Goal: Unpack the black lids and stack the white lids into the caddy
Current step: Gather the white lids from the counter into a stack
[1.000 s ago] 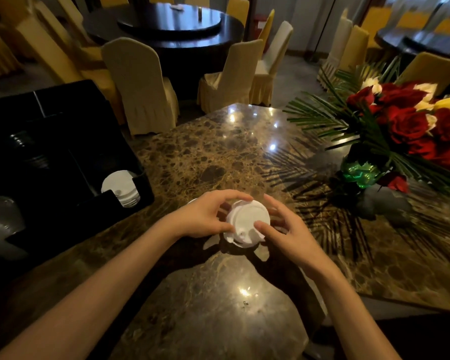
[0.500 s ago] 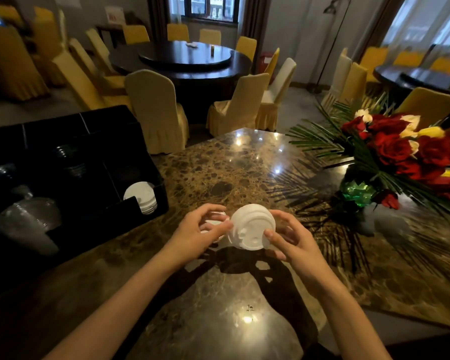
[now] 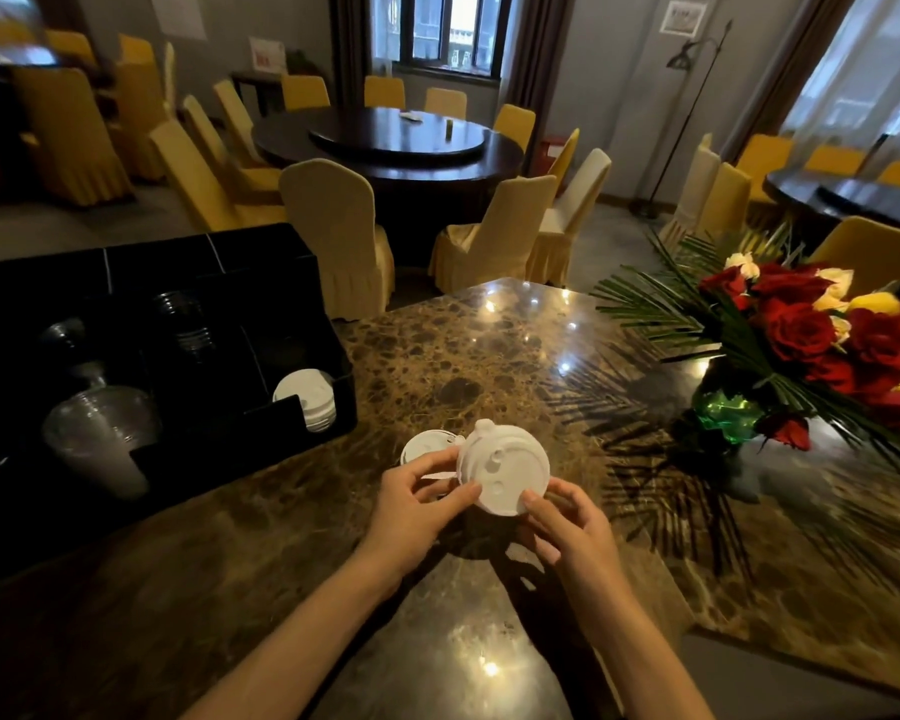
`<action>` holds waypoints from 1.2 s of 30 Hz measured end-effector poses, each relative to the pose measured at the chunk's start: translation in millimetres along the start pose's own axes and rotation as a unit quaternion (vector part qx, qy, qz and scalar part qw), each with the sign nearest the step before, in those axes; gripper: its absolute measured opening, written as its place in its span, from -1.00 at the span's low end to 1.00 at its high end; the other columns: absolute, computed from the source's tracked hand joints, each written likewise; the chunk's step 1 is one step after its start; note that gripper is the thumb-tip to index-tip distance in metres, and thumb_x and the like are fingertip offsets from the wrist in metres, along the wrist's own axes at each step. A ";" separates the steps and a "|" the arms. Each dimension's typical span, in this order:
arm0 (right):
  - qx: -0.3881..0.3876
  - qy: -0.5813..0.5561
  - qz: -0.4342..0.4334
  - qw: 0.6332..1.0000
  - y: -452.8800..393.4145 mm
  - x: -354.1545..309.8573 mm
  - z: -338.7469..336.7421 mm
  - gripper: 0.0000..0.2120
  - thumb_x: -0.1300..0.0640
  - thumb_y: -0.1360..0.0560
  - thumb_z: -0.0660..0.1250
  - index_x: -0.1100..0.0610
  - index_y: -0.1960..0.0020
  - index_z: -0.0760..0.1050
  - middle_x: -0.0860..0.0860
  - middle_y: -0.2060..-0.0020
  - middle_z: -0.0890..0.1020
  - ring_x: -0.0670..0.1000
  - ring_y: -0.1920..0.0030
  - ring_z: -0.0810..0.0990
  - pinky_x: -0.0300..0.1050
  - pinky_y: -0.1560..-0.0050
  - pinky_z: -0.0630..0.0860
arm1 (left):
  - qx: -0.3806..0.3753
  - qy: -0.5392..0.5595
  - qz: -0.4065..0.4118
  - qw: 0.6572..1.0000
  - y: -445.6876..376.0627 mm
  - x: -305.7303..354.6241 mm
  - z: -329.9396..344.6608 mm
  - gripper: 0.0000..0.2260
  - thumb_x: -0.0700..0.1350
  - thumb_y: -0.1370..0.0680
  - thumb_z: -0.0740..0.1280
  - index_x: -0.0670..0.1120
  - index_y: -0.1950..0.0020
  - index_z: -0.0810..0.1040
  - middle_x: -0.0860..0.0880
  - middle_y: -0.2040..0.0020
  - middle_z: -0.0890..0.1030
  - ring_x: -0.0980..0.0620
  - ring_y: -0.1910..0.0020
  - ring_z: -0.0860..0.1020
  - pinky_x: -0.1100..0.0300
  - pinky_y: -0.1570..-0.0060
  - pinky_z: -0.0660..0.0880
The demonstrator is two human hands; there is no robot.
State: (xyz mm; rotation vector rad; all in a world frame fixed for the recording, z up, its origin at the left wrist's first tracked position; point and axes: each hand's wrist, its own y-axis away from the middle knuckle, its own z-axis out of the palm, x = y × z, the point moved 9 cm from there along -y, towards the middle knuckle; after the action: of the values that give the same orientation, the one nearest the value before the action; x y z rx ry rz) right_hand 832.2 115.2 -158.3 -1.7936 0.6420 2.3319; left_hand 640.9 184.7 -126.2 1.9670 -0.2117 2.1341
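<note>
White lids [image 3: 505, 472], blk caddy [image 3: 302, 314], brown-mottled marble table [image 3: 489, 356].

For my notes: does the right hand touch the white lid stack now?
Touching. The head view shows the right hand with its fingertips on the lower rim of the white lid stack.

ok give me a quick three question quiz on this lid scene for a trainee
1. True or false: both hands hold the white lid stack above the marble table.
2. Which caddy compartment already holds white lids? A) front right B) back left C) front left
3. Fill in: the left hand also has a grip on a second white ____, behind and left of the stack.

Key: 1 true, the right hand pinches its near edge and the left hand its left edge; 2 A; 3 lid.
</note>
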 end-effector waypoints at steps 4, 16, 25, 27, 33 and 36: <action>-0.015 -0.001 -0.018 1.000 -1.5 -9.3 0.0 -0.63 0.03 -0.38 0.55 0.08 -0.16 0.66 0.05 0.00 0.78 0.04 -0.02 0.77 -0.17 0.11 0.70 | 0.006 -0.020 -0.005 1.000 -7.8 4.2 -13.6 -0.61 -0.20 -0.43 0.56 -0.03 -0.24 0.65 0.04 -0.09 0.72 0.13 -0.06 0.69 0.19 -0.04 0.64; -0.042 -0.008 0.039 0.998 -24.5 11.4 29.5 -0.69 0.31 -0.47 0.50 0.10 -0.18 0.65 0.07 -0.03 0.77 0.10 -0.05 0.76 0.01 -0.07 0.71 | 0.017 -0.043 -0.021 0.999 -40.9 8.3 -34.7 -0.80 -0.14 -0.50 0.51 0.01 -0.10 0.70 0.08 0.00 0.75 0.11 -0.05 0.70 0.12 -0.04 0.65; 0.015 -0.024 0.059 0.998 -42.0 23.9 42.9 -0.76 0.25 -0.49 0.53 0.18 -0.15 0.66 0.09 0.13 0.79 0.02 0.13 0.77 -0.11 -0.02 0.70 | 0.047 -0.109 -0.055 0.991 -74.8 -8.5 -55.0 -0.87 -0.02 -0.55 0.45 0.04 -0.06 0.75 0.13 0.01 0.75 0.14 -0.07 0.67 0.04 -0.18 0.60; 0.028 -0.018 0.051 0.998 -46.7 25.2 46.3 -0.79 0.25 -0.48 0.54 0.19 -0.11 0.66 0.06 0.13 0.80 -0.02 0.12 0.78 -0.24 0.13 0.68 | 0.048 -0.124 -0.063 0.989 -82.4 -12.9 -57.3 -0.83 0.03 -0.54 0.46 0.05 -0.09 0.74 0.14 -0.01 0.74 0.14 -0.09 0.66 0.07 -0.19 0.59; 0.073 0.093 0.014 0.993 -56.9 29.6 50.0 -0.83 0.12 -0.46 0.58 0.11 -0.03 0.69 -0.02 0.18 0.79 -0.05 0.12 0.77 -0.22 0.16 0.66 | 0.020 -0.175 -0.077 0.981 -94.1 -30.6 -58.8 -0.72 -0.05 -0.53 0.48 -0.03 -0.23 0.66 0.10 -0.11 0.69 0.12 -0.13 0.64 0.22 -0.10 0.58; 0.075 0.148 0.016 0.986 -62.4 34.7 50.0 -0.84 0.02 -0.44 0.59 0.01 0.03 0.69 -0.09 0.21 0.78 -0.08 0.14 0.76 -0.06 0.04 0.69 | 0.022 -0.222 -0.058 0.973 -96.9 -31.6 -58.6 -0.69 -0.04 -0.55 0.45 -0.05 -0.28 0.64 0.06 -0.23 0.66 0.18 -0.13 0.58 0.24 -0.13 0.51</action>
State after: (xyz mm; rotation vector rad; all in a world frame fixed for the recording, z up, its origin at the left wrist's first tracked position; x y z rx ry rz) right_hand 799.8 186.4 -196.7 -2.0879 0.8659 1.9880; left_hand 612.5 291.1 -167.6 2.3964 -0.1213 1.6164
